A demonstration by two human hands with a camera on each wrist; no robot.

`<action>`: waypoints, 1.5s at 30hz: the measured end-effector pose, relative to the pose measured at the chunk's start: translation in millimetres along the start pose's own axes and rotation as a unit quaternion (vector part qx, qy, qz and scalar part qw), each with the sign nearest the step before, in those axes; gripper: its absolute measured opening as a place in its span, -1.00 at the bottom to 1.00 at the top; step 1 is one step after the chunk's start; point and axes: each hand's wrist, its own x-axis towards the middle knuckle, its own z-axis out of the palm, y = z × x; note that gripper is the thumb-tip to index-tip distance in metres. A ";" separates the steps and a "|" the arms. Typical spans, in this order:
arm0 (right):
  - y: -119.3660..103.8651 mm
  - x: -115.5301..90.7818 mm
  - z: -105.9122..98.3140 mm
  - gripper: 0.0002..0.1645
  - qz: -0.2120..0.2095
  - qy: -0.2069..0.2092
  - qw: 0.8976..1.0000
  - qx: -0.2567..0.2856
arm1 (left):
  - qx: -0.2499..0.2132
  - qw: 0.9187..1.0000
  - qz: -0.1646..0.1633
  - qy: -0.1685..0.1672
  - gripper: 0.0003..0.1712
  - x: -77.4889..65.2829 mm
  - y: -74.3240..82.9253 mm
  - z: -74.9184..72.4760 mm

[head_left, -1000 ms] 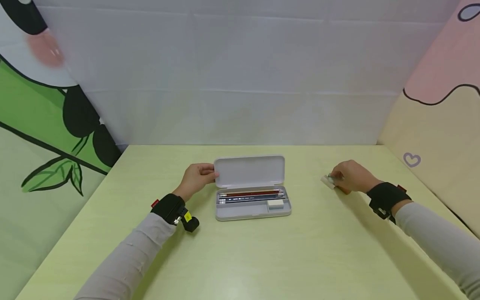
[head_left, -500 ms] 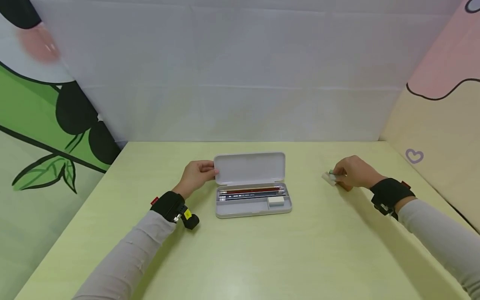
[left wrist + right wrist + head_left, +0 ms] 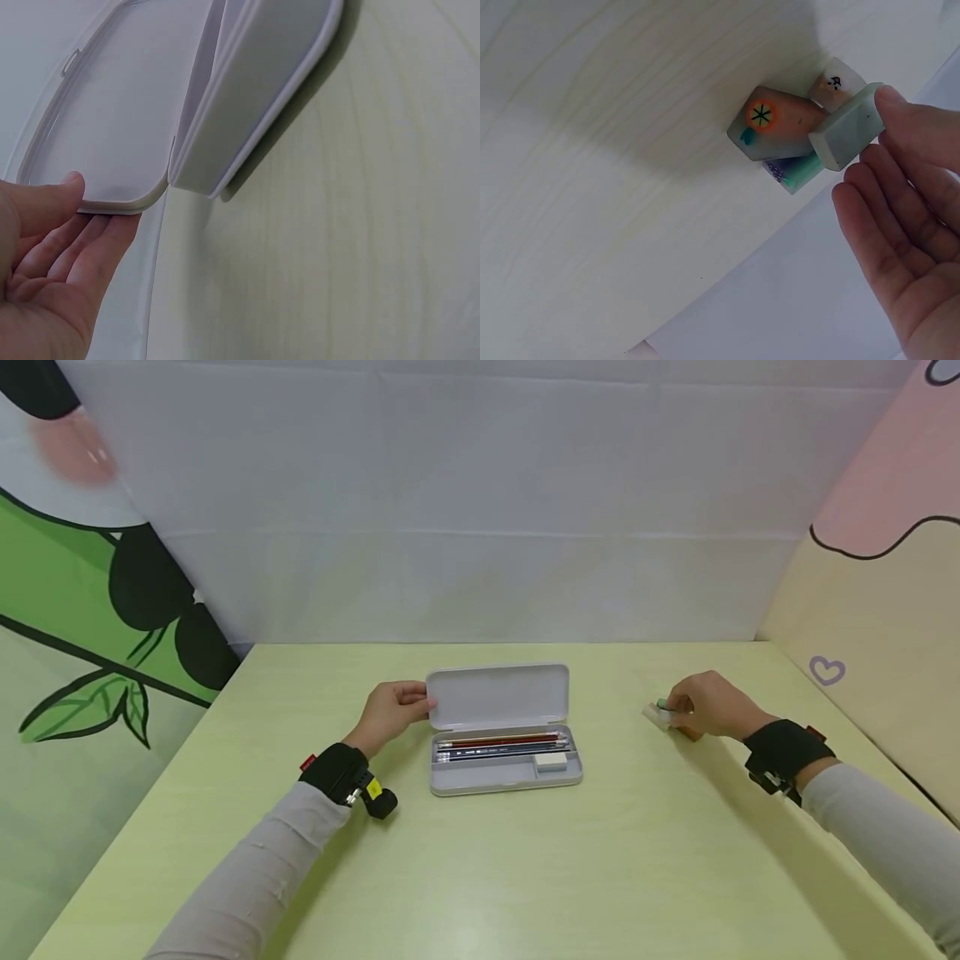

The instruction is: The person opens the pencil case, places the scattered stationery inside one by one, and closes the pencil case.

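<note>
A pale grey pencil case (image 3: 450,783) lies open on the table, its lid (image 3: 498,696) tilted up at the back. At the lid's left edge, my left hand (image 3: 390,714) pinches it between thumb and fingers. Pencils (image 3: 502,747) fill the back compartment, and a white eraser (image 3: 551,762) sits in the small front-right one. To the right of the case, my right hand (image 3: 712,703) pinches a pale green block-shaped eraser (image 3: 847,131). Close against it in the right wrist view are an orange-and-grey eraser (image 3: 776,124), a purple-and-green one (image 3: 799,171) and a whitish one with a printed face (image 3: 836,82).
The light wooden table (image 3: 510,868) stretches in front of the case and between the hands. A white cloth wall (image 3: 480,585) stands along its back edge. Printed panels rise at the left (image 3: 82,693) and right (image 3: 870,610).
The head view has tilted and shifted slightly. My right hand has moved a little to the right, showing more of the small pieces under its fingers. My left hand keeps its hold on the lid.
</note>
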 end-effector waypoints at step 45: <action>-35.1 21.4 0.7 -0.97 -0.060 0.006 0.998 0.016 | -0.001 1.000 0.000 -0.001 -0.55 1.0 1.0 3.5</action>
